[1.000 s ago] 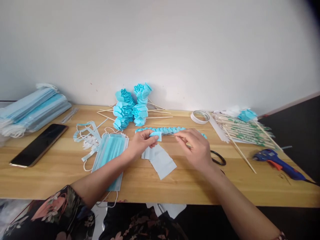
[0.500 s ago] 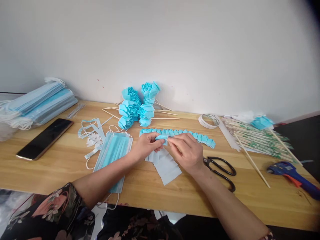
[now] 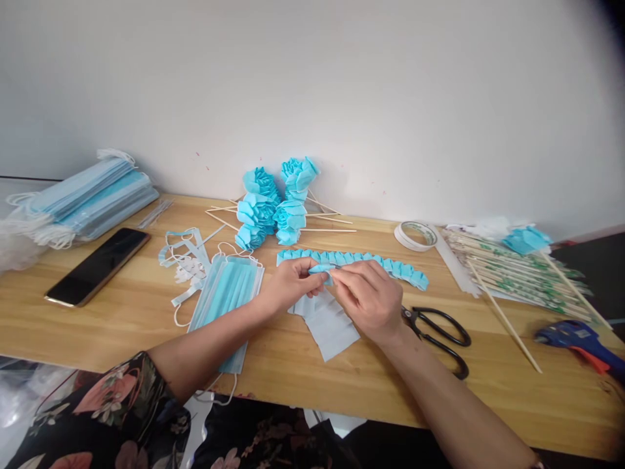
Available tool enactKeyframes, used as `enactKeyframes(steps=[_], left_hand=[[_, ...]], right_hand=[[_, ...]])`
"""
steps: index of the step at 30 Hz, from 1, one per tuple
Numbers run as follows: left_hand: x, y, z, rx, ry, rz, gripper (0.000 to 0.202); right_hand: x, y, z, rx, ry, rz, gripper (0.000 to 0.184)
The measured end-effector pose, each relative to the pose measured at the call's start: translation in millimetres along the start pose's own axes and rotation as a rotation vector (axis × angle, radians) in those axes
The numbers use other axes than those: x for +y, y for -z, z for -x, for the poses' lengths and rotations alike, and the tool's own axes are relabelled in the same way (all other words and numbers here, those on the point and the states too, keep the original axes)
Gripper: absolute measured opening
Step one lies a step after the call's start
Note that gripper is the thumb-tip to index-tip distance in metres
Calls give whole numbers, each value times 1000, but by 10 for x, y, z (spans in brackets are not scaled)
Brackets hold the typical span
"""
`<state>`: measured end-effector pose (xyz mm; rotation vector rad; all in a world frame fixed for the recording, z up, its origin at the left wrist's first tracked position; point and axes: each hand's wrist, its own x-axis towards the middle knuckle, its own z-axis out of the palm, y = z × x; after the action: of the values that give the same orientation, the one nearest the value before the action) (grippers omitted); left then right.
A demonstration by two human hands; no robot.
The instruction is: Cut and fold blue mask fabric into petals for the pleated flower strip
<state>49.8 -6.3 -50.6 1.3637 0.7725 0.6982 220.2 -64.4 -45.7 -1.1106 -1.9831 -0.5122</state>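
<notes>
Between the thumb and fingers of my left hand (image 3: 294, 283) is a small folded piece of blue mask fabric (image 3: 319, 268). My right hand (image 3: 375, 301) is closed in a pinch at the right end of that piece. A thin dark tip shows at its fingertips, too small to name. Under both hands lie pale fabric pieces (image 3: 333, 333), partly covered. Just behind them runs a row of folded blue fabric petals (image 3: 403, 270). A stack of blue face masks (image 3: 225, 286) lies beside my left forearm, and black-handled scissors (image 3: 446, 326) lie beside my right wrist, blades hidden.
Blue fabric flowers on sticks (image 3: 258, 208) lie near the wall. Left are bundled masks (image 3: 92, 195), a phone (image 3: 97, 267) and cut scraps (image 3: 188, 264). Right are a tape roll (image 3: 415, 236), wooden sticks (image 3: 517, 270), a single blue flower (image 3: 527, 240) and a glue gun (image 3: 571, 335).
The whole view has shifted slightly, so things appear a little further right. Both hands keep their pinch, and the blue piece looks turned a little between the fingers.
</notes>
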Motion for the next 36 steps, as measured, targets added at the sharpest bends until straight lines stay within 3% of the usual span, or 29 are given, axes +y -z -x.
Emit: enactKeyframes(steps=[19, 29, 36], left_hand=[[33, 29, 5, -47, -20, 64, 24], [-26, 34, -25, 13, 27, 195, 26], [-43, 69, -57, 22, 31, 242, 28]], right_hand=[[10, -40, 35, -47, -43, -25, 19], [8, -43, 41, -108, -48, -24, 19], [-22, -15, 10, -142, -117, -151, 23]])
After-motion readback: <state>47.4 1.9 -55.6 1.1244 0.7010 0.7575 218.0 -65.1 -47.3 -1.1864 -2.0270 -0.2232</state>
